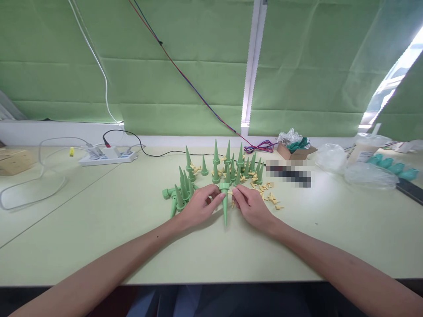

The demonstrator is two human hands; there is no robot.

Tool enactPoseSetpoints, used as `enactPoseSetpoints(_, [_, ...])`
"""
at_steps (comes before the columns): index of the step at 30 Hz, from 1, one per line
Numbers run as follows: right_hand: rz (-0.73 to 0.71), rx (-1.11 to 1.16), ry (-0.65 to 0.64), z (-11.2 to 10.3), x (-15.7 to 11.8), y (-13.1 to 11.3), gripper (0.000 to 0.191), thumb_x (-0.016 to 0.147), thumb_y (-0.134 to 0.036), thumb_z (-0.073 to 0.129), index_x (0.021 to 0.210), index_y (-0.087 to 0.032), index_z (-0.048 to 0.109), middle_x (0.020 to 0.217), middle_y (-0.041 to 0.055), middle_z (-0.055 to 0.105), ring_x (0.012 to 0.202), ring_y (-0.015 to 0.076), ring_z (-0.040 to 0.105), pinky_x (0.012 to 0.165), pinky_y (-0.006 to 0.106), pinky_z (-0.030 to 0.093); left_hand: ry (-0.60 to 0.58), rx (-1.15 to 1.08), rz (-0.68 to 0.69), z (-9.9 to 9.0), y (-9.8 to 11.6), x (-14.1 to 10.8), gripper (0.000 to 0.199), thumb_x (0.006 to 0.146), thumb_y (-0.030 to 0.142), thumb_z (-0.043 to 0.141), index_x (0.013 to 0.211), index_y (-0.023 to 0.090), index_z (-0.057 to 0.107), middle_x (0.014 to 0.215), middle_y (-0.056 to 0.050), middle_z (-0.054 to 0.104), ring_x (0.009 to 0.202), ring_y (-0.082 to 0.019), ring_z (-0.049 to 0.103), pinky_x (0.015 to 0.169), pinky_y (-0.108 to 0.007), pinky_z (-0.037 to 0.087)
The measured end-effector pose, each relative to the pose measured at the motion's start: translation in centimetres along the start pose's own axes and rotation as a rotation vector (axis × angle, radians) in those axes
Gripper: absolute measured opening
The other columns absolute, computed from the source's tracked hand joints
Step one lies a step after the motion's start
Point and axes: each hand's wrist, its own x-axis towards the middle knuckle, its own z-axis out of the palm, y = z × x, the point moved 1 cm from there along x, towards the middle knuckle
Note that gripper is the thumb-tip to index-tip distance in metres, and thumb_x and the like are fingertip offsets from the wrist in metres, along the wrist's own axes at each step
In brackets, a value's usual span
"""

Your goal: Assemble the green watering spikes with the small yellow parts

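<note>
A green cone-shaped spike (225, 206) hangs point down between my hands. My left hand (201, 204) is closed on it near its wide top. My right hand (251, 207) pinches a small yellow piece (230, 193) close to the right side of the spike. Behind my hands several green cones (216, 152) stand point up, with small yellow pieces among them. More yellow pieces (272, 198) lie loose to the right of my right hand. Beside my left hand are further green cones (179, 199), some lying down.
A white power strip (107, 156) with cables sits at the back left. Toward the right are a cardboard box (296, 152), a lidded cup with a straw (363, 147), plastic bags (331, 157), teal parts (393, 166) and a dark flat object (410, 190). A brown box (15, 162) is far left.
</note>
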Motion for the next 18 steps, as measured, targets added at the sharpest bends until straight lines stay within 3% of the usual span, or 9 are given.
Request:
enactPoseSetpoints(8, [0.032,0.023,-0.032,-0.07,-0.22,0.13,0.043,0.102,-0.033,0.033,0.061,-0.021,0.041,0.052,-0.0028,0.046,0.049,0.012,0.043,0.054,0.027,0.032,-0.009,0.001,0.086,-0.17,-0.06,-0.17,0.027,0.09,0.037,0.058,0.074,0.017,0.05,0.072,0.001,0.055,0.065,-0.011,0.049,0.051,-0.019,0.039])
enactPoseSetpoints(18, [0.055,0.125,-0.048,0.0,-0.32,-0.03,0.049,0.102,-0.032,0.033,0.054,-0.021,0.037,0.046,-0.0027,0.045,0.044,0.011,0.042,0.053,0.026,0.035,0.067,-0.011,0.235,-0.01,-0.14,-0.39,0.019,0.091,0.029,0.06,0.078,0.017,0.052,0.075,0.0,0.049,0.068,-0.011,0.047,0.054,-0.02,0.043])
